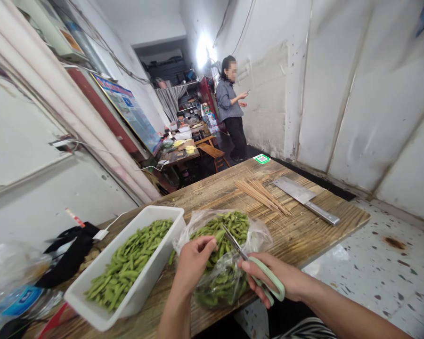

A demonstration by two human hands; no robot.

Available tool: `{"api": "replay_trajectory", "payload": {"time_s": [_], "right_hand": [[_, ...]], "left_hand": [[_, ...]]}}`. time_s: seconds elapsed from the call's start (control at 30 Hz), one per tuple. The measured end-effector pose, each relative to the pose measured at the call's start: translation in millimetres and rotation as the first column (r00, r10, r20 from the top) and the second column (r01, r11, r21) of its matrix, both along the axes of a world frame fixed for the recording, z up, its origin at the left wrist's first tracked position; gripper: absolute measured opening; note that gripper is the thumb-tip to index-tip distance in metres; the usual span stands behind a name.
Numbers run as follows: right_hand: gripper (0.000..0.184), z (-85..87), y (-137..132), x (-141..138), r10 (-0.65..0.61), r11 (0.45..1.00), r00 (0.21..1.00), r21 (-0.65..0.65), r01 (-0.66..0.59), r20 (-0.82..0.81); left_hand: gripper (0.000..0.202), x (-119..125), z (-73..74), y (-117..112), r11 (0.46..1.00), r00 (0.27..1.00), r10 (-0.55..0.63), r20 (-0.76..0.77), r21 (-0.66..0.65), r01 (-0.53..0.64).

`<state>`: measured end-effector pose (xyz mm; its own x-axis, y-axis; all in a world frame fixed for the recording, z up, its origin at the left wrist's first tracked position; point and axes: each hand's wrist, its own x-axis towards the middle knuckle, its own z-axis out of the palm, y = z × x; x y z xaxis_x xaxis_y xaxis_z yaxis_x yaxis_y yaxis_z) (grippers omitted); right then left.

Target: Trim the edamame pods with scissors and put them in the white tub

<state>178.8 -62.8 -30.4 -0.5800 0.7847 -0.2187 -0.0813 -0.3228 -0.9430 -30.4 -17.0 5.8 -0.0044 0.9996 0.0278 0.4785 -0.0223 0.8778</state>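
Note:
My left hand (195, 258) is closed in a pinch on a green edamame pod (219, 235) above the clear plastic bag (263, 235). My right hand (273, 273) grips scissors (266, 273) with pale green handles, and their blades point at the pod's tip. Whether the blades touch the pod is hard to make out. More edamame pods (238, 221) fill the bag below both hands. To the left stands a white plastic tub (178, 219), with many pods (130, 263) lying in it.
Wooden skewers (261, 193) and a cleaver (304, 195) lie on the wooden table (198, 209) beyond the bag. A plastic bottle (24, 301) and a white charger (101, 234) are at left. Further back, a person (229, 103) stands by the wall, near a cluttered table (178, 153).

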Motion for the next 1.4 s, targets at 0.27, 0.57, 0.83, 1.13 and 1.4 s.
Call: {"api": "replay_trajectory", "payload": {"time_s": [0.27, 0.57, 0.83, 1.13, 1.4], "right_hand": [[0.046, 6.6, 1, -2, 0.019, 1.0, 1.0, 0.014, -0.019, 0.022], [0.041, 1.5, 4, -3, 0.001, 1.0, 0.998, -0.021, 0.0, 0.063], [0.054, -0.5, -5, 3, 0.063, 0.998, 0.998, 0.018, -0.063, -0.001], [0.049, 2.8, -6, 1, 0.052, 0.998, 0.999, 0.032, -0.052, -0.003], [0.043, -3.2, 1, 1, 0.007, 0.999, 1.0, -0.051, -0.008, -0.022]], "left_hand": [[0.038, 2, 5.8, -11, 0.995, 0.998, 0.008, 0.068, -0.096, -0.001], [0.035, 0, 1.7, -9, 0.983, 0.982, -0.007, 0.191, -0.181, 0.042], [0.042, 6, 2.4, -9, 0.969, 0.827, 0.179, 0.532, -0.242, -0.053], [0.041, 17, -4.8, -14, 0.971, 0.745, 0.218, 0.631, -0.217, -0.1], [0.036, 3, -8.0, -10, 0.953, 0.817, 0.296, 0.494, -0.098, -0.285]]}}
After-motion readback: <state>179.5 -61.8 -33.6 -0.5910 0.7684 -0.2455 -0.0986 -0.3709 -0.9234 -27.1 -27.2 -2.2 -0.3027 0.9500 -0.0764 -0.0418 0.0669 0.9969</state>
